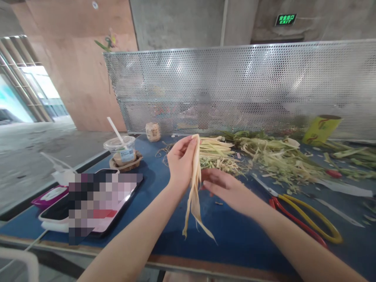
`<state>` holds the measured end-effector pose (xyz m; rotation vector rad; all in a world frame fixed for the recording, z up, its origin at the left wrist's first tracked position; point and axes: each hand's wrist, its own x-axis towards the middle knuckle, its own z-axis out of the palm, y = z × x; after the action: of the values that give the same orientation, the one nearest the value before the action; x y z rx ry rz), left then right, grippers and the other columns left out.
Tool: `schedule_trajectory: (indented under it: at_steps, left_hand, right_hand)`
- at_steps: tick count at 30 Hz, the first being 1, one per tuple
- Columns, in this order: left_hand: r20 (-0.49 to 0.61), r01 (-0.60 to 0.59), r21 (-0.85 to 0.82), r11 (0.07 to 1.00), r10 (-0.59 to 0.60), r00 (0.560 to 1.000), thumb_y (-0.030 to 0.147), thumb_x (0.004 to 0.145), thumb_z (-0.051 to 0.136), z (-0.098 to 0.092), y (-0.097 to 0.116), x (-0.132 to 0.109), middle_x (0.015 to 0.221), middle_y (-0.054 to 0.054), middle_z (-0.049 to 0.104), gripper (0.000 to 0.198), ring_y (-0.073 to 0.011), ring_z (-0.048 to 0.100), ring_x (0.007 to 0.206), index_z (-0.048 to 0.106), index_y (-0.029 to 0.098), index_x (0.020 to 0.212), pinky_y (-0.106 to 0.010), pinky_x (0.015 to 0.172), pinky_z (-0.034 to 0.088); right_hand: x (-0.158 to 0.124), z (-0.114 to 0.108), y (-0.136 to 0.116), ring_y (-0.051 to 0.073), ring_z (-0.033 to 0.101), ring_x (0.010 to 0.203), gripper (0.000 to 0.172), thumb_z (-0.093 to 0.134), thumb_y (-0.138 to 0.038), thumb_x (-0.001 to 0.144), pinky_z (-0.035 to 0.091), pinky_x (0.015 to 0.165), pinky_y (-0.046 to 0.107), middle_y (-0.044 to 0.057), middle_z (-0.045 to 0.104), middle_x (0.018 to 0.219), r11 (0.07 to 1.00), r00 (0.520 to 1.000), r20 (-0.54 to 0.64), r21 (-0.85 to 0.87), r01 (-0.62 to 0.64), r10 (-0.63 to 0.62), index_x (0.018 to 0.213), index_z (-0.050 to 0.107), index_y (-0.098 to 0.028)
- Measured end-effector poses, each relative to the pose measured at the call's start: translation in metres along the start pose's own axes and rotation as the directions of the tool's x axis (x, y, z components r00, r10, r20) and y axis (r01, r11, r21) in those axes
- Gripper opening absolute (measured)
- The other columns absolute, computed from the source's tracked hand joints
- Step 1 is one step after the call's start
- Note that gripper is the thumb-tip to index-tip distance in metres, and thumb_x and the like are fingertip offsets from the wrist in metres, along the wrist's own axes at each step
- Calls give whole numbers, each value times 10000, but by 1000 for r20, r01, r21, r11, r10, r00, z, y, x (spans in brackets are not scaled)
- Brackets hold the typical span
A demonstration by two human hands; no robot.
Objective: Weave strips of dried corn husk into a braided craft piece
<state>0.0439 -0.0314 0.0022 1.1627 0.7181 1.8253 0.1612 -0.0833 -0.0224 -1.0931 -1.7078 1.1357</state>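
Note:
My left hand [182, 159] is closed, pinching the folded top of a pale dried corn husk [196, 172] between thumb and fingers. The husk hangs down over the blue tabletop and splits into narrow tails with thin, curled tips. Just right of it, my right hand [221, 186] has its fingers loosely bent and apart, with nothing visible in them. Its fingertips come close to the husk's edge; whether they touch it I cannot tell. Behind my hands lies a bundle of pale husk strips [219, 145], with shredded bits in front of it.
Red-and-yellow-handled scissors [305, 213] lie at right, near a greenish husk heap [273, 156] and a yellow tube [321, 129]. On the left are a tablet [117, 207], a phone [58, 207] and a lidded cup [125, 152] with a straw. A perforated metal screen [220, 86] stands behind.

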Motion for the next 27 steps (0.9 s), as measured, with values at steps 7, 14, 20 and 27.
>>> schedule_trajectory:
  at_steps: [7, 14, 20, 27]
  left_hand:
    - [16, -84, 66, 994, 84, 996, 319, 682, 641, -1, 0, -1, 752, -32, 683, 198, -102, 603, 597, 655, 184, 826, -235, 595, 485]
    - [-81, 217, -205, 954, -238, 968, 256, 629, 684, -3, -4, 4, 769, -32, 663, 195, -36, 495, 449, 640, 150, 786, -168, 423, 374]
    - [69, 360, -347, 866, -359, 931, 236, 590, 710, -1, -15, -6, 766, -12, 637, 182, -9, 431, 407, 636, 149, 732, -170, 390, 327]
    - [121, 412, -366, 834, -396, 910, 264, 613, 702, 8, -9, -18, 782, -22, 633, 213, 1, 426, 387, 623, 134, 763, -162, 362, 303]
  right_hand:
    - [-2, 11, 6, 90, 493, 535, 178, 522, -327, 768, 393, 555, 226, -29, 531, 566, 993, 998, 57, 114, -38, 31, 705, 541, -163]
    - [-7, 15, 2, 68, 437, 485, 349, 459, -455, 807, 381, 524, 216, -18, 530, 561, 988, 986, 166, 155, -25, -2, 629, 513, -159]
    - [-13, 26, 0, 58, 437, 481, 366, 530, -485, 756, 354, 493, 205, -12, 527, 547, 938, 969, 246, 331, -105, 21, 637, 518, -140]
    - [-20, 27, -5, 32, 394, 463, 224, 697, -305, 634, 315, 448, 172, -42, 483, 544, 850, 950, 264, 448, -276, 169, 675, 570, -126]
